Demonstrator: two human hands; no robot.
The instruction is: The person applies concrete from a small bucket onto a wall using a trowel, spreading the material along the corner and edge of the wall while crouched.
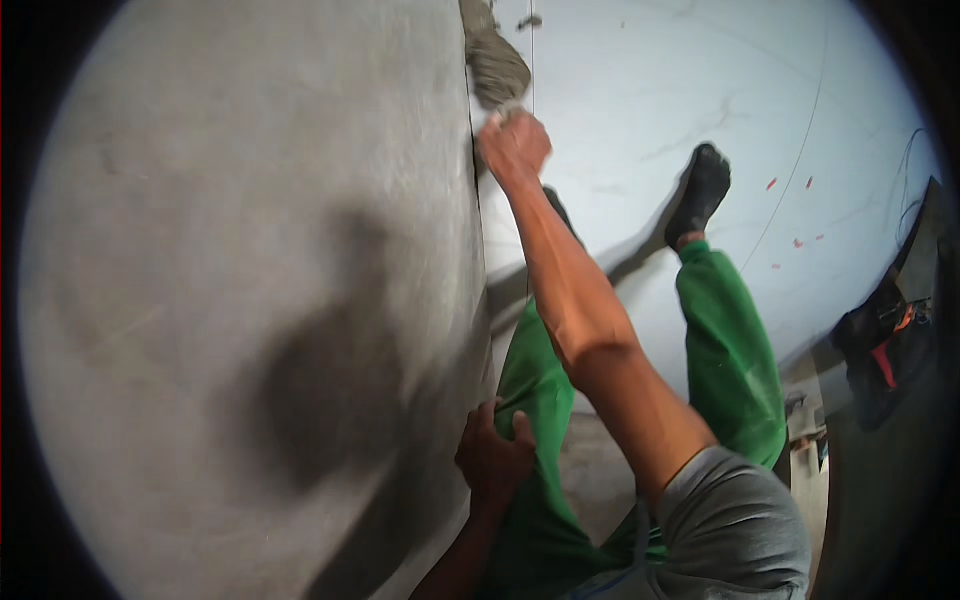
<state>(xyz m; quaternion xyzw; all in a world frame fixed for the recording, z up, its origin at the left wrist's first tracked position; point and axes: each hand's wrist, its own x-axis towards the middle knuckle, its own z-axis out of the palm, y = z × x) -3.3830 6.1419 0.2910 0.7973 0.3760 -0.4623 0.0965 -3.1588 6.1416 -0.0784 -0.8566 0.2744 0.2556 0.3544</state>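
Grey sleeve point(738, 512), one, nearest, at the near right, with one bare right forearm point(580, 300) reaching far and slightly left.

Grips, two. Right grip point(516, 148): at the far end of that forearm, fingers curled, blurred; cannot tell whether it is clamped on anything. Left grip point(496, 450): near, thumb and fingers apart, laid on the left leg of the trousers.

Trousers point(735, 350), one pair, green, both legs bent. Socks, two, black: right sock point(700, 192) full in view on the floor; left sock point(562, 212) largely hidden behind the forearm.

Grey surface point(250, 200), one, filling the left side, bearing a large dark shadow point(330, 390). White floor point(640, 90), to the right of it, faintly veined, crossed by thin dark lines. Red scraps point(798, 243), about five, scattered right of the right sock. Dark heap point(862, 340), one, at the right edge, with red and orange parts. Forearm stands in the way of the left sock and part of the left leg.

Clump point(500, 72), one, grey-brown, ridged, material not clear; far, along the seam between surface and floor. Small bit point(530, 22), one, to its right. Clump lies just beyond the right grip; contact cannot be told through blur.
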